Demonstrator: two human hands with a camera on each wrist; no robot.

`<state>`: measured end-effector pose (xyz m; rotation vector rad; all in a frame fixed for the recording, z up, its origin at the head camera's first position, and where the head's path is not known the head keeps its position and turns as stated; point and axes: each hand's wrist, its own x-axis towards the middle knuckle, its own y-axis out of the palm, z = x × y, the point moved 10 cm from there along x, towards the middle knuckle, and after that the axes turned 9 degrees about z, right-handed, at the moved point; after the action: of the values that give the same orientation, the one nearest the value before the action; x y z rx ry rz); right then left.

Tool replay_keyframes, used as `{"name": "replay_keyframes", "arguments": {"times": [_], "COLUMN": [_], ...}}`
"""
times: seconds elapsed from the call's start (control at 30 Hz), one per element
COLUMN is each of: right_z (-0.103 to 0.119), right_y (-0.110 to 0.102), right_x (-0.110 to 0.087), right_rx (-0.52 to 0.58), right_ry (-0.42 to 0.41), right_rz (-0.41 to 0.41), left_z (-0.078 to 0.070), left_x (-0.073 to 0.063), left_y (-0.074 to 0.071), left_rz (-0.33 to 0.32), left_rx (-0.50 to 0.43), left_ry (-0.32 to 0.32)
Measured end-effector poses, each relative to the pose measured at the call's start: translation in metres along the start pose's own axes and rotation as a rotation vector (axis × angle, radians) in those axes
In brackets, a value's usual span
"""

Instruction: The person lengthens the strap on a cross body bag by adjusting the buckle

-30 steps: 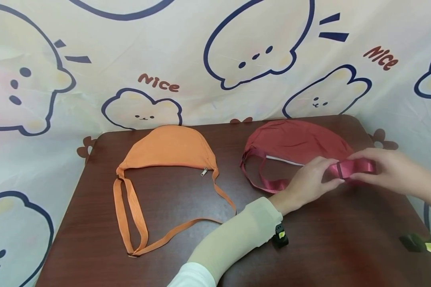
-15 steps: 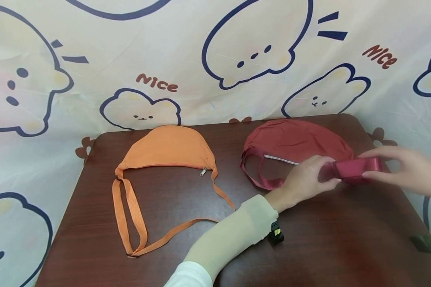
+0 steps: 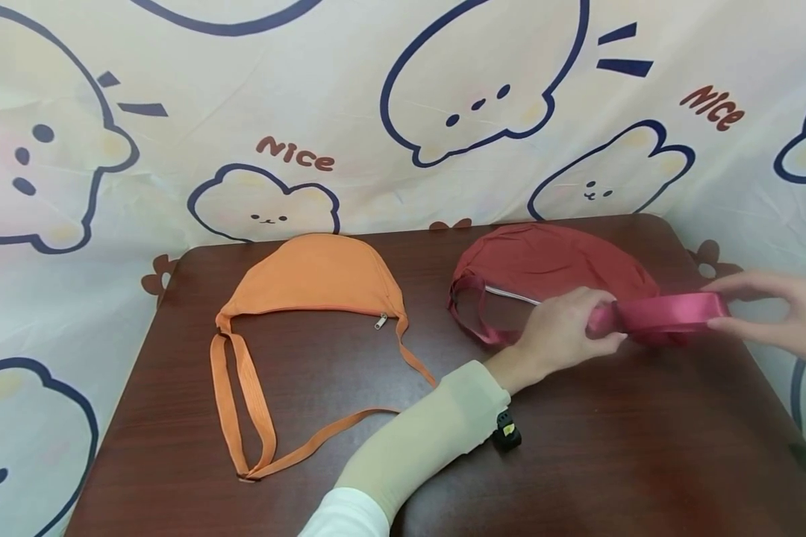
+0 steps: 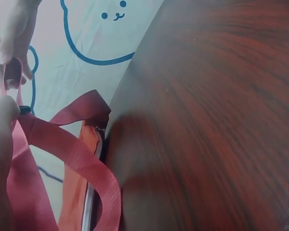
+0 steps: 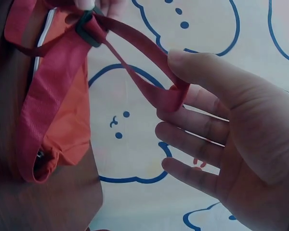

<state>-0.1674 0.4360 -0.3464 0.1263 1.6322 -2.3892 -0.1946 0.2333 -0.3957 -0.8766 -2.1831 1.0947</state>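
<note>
A red waist bag (image 3: 554, 257) lies at the back right of the table, its pink-red strap (image 3: 675, 313) lifted off the tabletop. My left hand (image 3: 567, 328) pinches this strap at its dark slide buckle (image 5: 88, 30). Off to the right, my right hand (image 3: 775, 306) pinches the end of a strap loop between thumb and forefinger. The right wrist view shows this loop (image 5: 139, 36) stretched from the buckle to those fingers, the other fingers extended. Part of the bag's white-edged zip (image 3: 510, 294) shows behind my left hand.
To the left lies an orange waist bag (image 3: 319, 276), its long orange strap (image 3: 258, 388) spread toward the front. The brown table (image 3: 611, 462) ends at a cartoon-printed cloth (image 3: 443, 186) behind. My left forearm (image 3: 423, 440) crosses over part of the orange strap.
My right hand has moved right, pulling the strap loop longer from the buckle. My left hand has shifted slightly left with the buckle. The orange bag stays put.
</note>
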Motion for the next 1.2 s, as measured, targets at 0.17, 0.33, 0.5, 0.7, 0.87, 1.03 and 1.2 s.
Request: {"name": "replay_keyframes", "arguments": {"times": [0.17,0.33,0.5,0.7,0.87,1.03,1.2], "right_z": [-0.011,-0.015,-0.018,-0.02,0.003,0.041,0.068], "right_y": [-0.001,-0.006,-0.008,0.008,0.016,0.019,0.023], "right_x": [-0.002,-0.007,-0.01,-0.002,0.005,0.012,0.019], "right_rx": [0.009,0.012,0.004,-0.022,-0.038,-0.022,0.01], "right_ry": [0.023,-0.017,-0.046,-0.007,-0.057,-0.196,-0.275], "right_rz": [-0.013,-0.089,-0.123,0.031,0.056,-0.012,-0.048], "left_z": [0.004,0.008,0.012,0.011,0.007,0.008,0.006], "left_x": [-0.001,-0.002,-0.002,-0.002,-0.002,-0.002,0.0], "left_y": [-0.004,-0.004,-0.003,-0.001,-0.001,0.0,0.002], "left_rz": [-0.016,-0.005,0.007,0.006,-0.006,-0.011,-0.006], "left_rx": [-0.002,0.003,0.014,0.011,-0.015,-0.012,-0.003], "left_ry": [-0.001,-0.014,-0.036,-0.017,0.008,-0.002,0.004]}}
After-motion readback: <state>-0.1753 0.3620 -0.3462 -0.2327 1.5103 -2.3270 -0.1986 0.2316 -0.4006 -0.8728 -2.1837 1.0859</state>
